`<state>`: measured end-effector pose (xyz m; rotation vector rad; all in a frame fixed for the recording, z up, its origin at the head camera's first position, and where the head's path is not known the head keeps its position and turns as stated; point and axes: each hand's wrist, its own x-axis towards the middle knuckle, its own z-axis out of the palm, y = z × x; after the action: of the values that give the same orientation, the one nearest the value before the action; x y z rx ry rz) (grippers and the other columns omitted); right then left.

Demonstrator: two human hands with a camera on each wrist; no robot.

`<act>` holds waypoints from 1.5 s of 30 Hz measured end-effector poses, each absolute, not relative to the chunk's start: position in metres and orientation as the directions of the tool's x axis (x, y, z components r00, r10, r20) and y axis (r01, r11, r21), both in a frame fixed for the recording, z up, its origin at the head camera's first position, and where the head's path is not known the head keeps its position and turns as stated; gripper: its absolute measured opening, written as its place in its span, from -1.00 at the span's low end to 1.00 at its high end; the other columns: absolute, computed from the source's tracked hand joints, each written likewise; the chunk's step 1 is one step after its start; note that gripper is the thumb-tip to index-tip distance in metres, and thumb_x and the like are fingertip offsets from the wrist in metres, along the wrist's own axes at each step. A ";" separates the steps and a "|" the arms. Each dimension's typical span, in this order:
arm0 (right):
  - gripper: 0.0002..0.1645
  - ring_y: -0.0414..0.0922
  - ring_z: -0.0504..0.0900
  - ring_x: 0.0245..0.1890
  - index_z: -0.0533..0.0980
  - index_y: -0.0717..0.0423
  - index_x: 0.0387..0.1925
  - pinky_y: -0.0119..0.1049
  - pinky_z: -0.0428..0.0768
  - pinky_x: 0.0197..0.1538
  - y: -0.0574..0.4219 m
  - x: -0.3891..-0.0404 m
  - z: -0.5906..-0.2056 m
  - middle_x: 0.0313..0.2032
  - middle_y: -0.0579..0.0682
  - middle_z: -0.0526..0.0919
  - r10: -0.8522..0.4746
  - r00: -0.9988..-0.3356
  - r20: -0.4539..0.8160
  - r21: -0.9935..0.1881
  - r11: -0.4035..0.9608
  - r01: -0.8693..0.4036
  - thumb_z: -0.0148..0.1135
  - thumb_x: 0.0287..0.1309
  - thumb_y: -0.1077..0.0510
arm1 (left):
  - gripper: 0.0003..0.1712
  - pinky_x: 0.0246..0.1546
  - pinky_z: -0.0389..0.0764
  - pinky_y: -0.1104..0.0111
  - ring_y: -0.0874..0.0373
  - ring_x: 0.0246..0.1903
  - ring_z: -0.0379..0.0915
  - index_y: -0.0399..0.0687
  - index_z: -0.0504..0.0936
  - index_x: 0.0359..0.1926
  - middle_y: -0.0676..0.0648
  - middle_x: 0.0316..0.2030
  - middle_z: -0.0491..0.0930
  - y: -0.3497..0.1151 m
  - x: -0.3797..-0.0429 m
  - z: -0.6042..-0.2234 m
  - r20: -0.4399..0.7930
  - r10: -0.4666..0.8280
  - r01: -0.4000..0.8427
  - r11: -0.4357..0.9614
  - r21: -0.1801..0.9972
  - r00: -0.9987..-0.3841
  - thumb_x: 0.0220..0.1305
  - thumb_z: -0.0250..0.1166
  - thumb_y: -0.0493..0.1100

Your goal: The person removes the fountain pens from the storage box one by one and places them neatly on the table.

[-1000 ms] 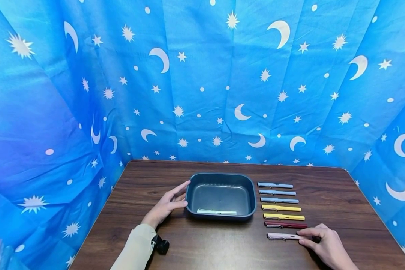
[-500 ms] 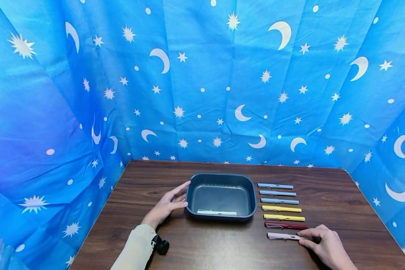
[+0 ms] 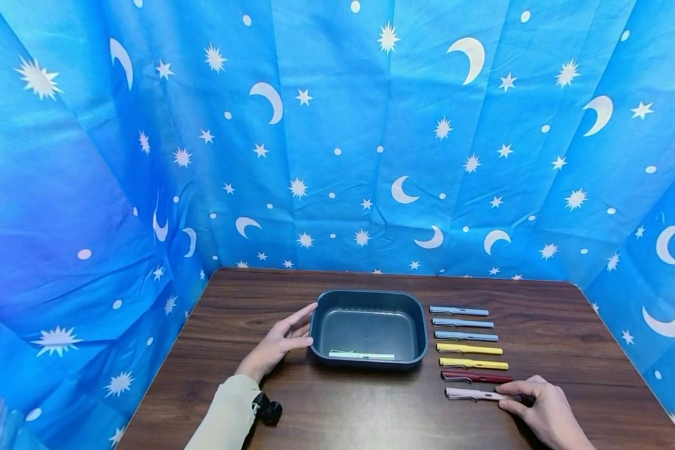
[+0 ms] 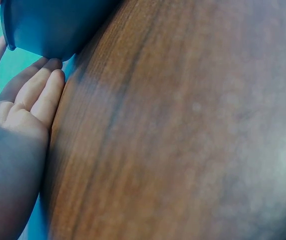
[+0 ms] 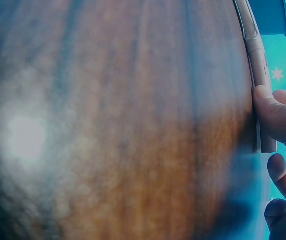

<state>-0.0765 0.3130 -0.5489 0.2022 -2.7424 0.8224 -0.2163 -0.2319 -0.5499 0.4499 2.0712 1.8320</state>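
My left hand (image 3: 272,350) rests its fingertips and thumb against the left side of a dark blue-grey plastic bin (image 3: 368,362), fingers fairly straight. In the left wrist view, the fingers (image 4: 46,97) meet the bin's outer wall (image 4: 57,25). Inside the bin, along its near wall, lies a pale green-white pen (image 3: 362,355). At the lower right, my right hand (image 3: 545,412) pinches one end of a pale pink pen (image 3: 469,394) between thumb and fingers. That pen (image 5: 255,55) lies along the tabletop in the right wrist view, its clip end pointing away from the hand.
Beyond the pink pen, a column of pens lies right of the bin: a dark red pen (image 3: 478,377), yellow pens such as the near yellow pen (image 3: 475,364), then light blue pens such as the far blue pen (image 3: 461,310). Blue star-patterned cloth (image 3: 337,150) surrounds the wooden table (image 3: 371,412).
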 end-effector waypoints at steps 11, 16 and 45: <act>-0.67 -0.37 0.59 -0.35 0.82 -0.24 -0.26 -0.36 0.59 -0.33 0.311 -0.076 -0.539 -0.38 -0.36 0.68 -0.030 -0.973 0.229 -0.535 0.832 -0.151 0.73 -0.14 0.13 | -0.19 0.53 0.26 0.07 -0.07 0.57 0.16 0.33 0.25 0.62 -0.04 0.62 0.15 -0.233 -0.215 -0.549 -0.042 0.447 0.010 0.113 0.994 -0.894 0.49 0.32 -0.19; -0.65 -0.33 0.61 -0.32 0.83 -0.19 -0.16 -0.38 0.57 -0.32 0.306 -0.078 -0.526 -0.32 -0.25 0.74 0.006 -0.981 0.195 -0.555 0.825 -0.106 0.71 -0.07 0.12 | -0.19 0.53 0.24 0.03 -0.08 0.57 0.16 0.33 0.25 0.62 -0.02 0.62 0.15 -0.234 -0.215 -0.549 -0.039 0.445 0.013 0.113 0.994 -0.895 0.49 0.32 -0.20; -0.38 -0.20 0.67 -0.13 0.53 0.08 0.41 -0.38 0.69 -0.17 0.205 -0.154 -0.480 0.28 0.15 0.65 -0.198 -0.957 0.212 -0.934 0.247 -0.258 0.41 0.35 0.22 | -0.18 0.52 0.28 0.04 -0.07 0.56 0.19 0.38 0.26 0.61 -0.06 0.61 0.16 -0.234 -0.216 -0.550 -0.047 0.454 0.004 0.112 0.994 -0.890 0.46 0.37 -0.11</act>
<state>-0.1537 0.2051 -0.4796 0.4465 -2.4405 1.8445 -0.2164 -0.2335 -0.5501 0.4484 2.0560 1.8353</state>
